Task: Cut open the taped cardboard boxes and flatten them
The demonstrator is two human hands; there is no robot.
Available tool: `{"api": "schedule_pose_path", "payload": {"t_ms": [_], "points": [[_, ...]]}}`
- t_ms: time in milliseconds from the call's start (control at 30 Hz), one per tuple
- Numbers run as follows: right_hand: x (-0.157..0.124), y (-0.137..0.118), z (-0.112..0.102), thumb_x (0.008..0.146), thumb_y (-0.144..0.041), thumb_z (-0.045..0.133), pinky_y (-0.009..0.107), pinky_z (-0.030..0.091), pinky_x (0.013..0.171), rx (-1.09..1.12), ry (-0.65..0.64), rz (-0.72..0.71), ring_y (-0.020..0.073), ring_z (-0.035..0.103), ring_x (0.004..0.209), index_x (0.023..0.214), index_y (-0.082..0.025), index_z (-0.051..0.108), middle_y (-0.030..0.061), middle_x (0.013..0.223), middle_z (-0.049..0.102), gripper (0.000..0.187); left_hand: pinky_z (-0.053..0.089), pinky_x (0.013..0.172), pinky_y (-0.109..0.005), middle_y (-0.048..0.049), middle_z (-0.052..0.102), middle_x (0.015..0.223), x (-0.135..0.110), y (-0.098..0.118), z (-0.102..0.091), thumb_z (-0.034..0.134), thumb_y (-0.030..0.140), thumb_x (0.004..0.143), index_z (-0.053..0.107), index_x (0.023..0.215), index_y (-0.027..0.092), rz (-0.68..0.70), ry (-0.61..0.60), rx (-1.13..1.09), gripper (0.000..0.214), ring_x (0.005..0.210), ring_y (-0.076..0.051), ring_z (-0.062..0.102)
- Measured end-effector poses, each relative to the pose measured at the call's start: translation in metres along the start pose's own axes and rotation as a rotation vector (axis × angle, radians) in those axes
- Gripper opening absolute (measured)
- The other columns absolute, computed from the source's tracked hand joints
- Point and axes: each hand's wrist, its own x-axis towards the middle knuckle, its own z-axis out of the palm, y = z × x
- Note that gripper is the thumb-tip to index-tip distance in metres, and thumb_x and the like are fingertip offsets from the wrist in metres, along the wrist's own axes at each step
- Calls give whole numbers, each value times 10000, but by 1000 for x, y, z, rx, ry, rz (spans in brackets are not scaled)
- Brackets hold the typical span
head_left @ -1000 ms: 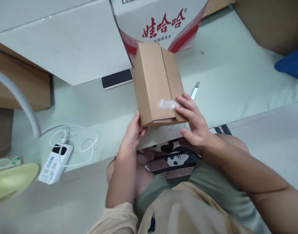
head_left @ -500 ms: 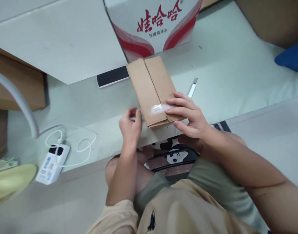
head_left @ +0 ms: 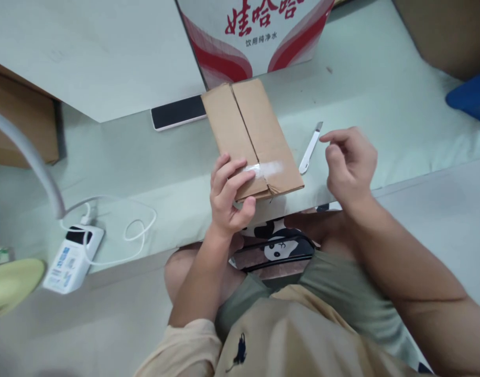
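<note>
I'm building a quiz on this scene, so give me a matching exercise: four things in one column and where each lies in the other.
Things:
1 cardboard box
2 phone
3 white knife
4 power bank

Places:
A between the box and the right hand
B under the left hand
C farthest to the left
D beside the box's far left corner

Pairs: 1-B; 2-D; 3-A; 4-C

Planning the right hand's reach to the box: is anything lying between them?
Yes. A cutter lies flat on the mat between the right hand and the box, close beside the box's right edge. The left hand grips the box's near left corner, off that path.
</note>
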Motion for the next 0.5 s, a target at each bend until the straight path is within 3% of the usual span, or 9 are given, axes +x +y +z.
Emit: {"api": "schedule_pose_path", "payload": {"t_ms": [33,133,200,233,300,367,500], "points": [[3,6,-2,979,-459,498,377,513,717,-94,-77,110,173,553,650,1060,-238,701,17,733,602,311,410,1223,-505,-76,651,1319,0,0,0,481,429,995,611,1291,257,-5,-7,-1,366,1318,-268,597],[7,19,-2,899,-441,578,346,442,628,-373,-500,364,207,573,652,1256,-239,677,43,756,678,422,402,1228,-513,-74,648,1321,0,1,-1,490,425,992,609,1285,262,-19,-18,-6,356,1344,-277,577],[8,23,0,877,-436,581,334,402,605,-494,-692,420,233,600,683,1225,-239,702,68,783,715,418,398,1233,-502,-75,646,1318,1,2,0,496,410,989,613,1274,252,-20,-16,-12,346,1332,-267,581],[8,23,1,874,-441,579,332,396,607,-507,-724,424,239,613,700,1182,-235,714,73,799,725,394,396,1236,-492,-78,646,1314,2,3,0,499,400,987,614,1268,244,-18,-13,-15,342,1323,-260,585],[8,22,3,854,-460,611,335,418,633,-437,-667,393,231,633,726,1138,-228,703,67,846,732,378,395,1240,-477,-81,646,1304,2,3,1,504,381,982,616,1259,231,-12,-9,-15,334,1306,-249,591],[7,17,3,817,-488,675,339,450,653,-289,-518,311,205,620,709,1155,-227,658,43,852,702,428,401,1237,-482,-79,644,1303,3,4,1,505,373,977,612,1255,232,-13,-11,-5,329,1297,-249,595],[-6,-4,-11,911,-506,632,335,423,598,-69,2,65,156,505,608,1007,-266,577,-2,759,556,264,417,1222,-521,-78,643,1306,3,6,1,496,379,975,603,1258,245,-27,-16,18,331,1297,-266,598]]}}
